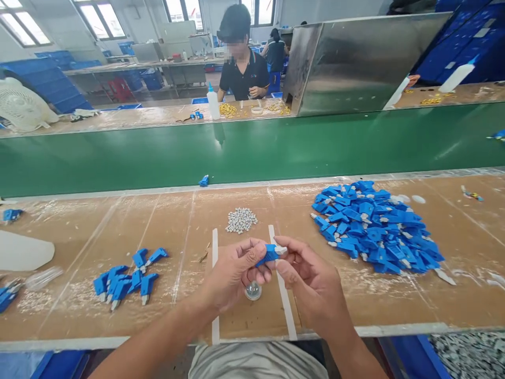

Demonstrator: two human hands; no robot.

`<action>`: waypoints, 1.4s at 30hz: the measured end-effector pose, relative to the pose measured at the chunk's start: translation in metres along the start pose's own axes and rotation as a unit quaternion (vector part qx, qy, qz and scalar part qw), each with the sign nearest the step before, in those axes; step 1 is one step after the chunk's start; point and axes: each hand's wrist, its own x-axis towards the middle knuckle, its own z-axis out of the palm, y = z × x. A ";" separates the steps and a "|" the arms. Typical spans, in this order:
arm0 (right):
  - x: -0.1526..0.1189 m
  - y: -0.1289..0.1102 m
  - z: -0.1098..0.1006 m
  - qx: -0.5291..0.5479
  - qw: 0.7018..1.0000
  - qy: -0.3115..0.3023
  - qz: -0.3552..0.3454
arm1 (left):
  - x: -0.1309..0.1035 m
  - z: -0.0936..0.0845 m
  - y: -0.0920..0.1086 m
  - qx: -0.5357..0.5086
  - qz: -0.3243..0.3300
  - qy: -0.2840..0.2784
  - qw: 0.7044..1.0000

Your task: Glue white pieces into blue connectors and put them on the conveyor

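Note:
My left hand (240, 268) holds a blue plastic piece (270, 255) between thumb and fingers, over the middle of the table. The piece has a light grey tip (280, 250) pointing right. Thumb and index finger of my right hand (311, 279) close around that grey tip. Below my hands a small clear round dome (253, 290) rests on the table. Behind them lies a little heap of grey parts (241, 220). To the right is a large pile of blue pieces (374, 226), many with grey tips. A smaller group of blue pieces (122, 281) lies to the left.
A green belt (165, 158) runs across behind the brown table (185, 316), with one blue piece (204, 181) at its near edge. Beyond it sit a person (244, 68), a white bottle (213, 102) and a metal box (355, 68). Two white strips (215, 316) flank the middle.

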 end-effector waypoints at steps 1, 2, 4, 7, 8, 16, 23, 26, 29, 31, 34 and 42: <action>0.003 0.000 0.005 0.003 1.000 -0.013 0.000 | -0.004 -0.002 -0.002 0.011 -0.003 -0.006 1.000; 0.005 0.000 0.009 0.003 1.000 -0.022 0.000 | -0.007 -0.004 -0.003 0.025 0.000 -0.015 1.000; 0.009 0.001 0.015 0.003 0.999 -0.035 0.006 | -0.012 -0.010 -0.002 0.057 0.024 -0.030 0.998; 0.011 0.004 0.016 0.051 0.996 -0.055 0.036 | -0.019 -0.020 0.001 0.060 0.021 -0.042 0.997; 0.010 0.005 0.014 0.071 0.995 -0.058 0.050 | -0.021 -0.024 0.002 0.040 0.001 -0.045 0.998; -0.010 0.023 -0.006 -0.140 0.982 -0.087 0.087 | -0.034 -0.049 -0.008 -0.090 -0.056 -0.039 0.994; -0.023 0.041 0.005 -0.188 0.976 -0.080 0.079 | -0.035 -0.065 -0.018 -0.114 -0.049 0.033 0.992; -0.023 0.048 0.012 -0.208 0.970 -0.094 0.078 | -0.036 -0.070 -0.024 -0.130 -0.049 0.068 0.988; -0.023 0.052 0.016 -0.239 0.965 -0.096 0.055 | -0.036 -0.072 -0.028 -0.149 -0.059 0.088 0.983; -0.024 0.052 0.018 -0.255 0.962 -0.092 0.023 | -0.036 -0.073 -0.030 -0.156 -0.062 0.095 0.981; -0.027 0.049 0.019 -0.284 0.954 -0.091 -0.043 | -0.037 -0.075 -0.032 -0.161 -0.061 0.095 0.980; -0.029 0.038 0.016 -0.280 0.953 -0.110 -0.021 | -0.040 -0.070 -0.033 -0.171 -0.078 0.083 0.979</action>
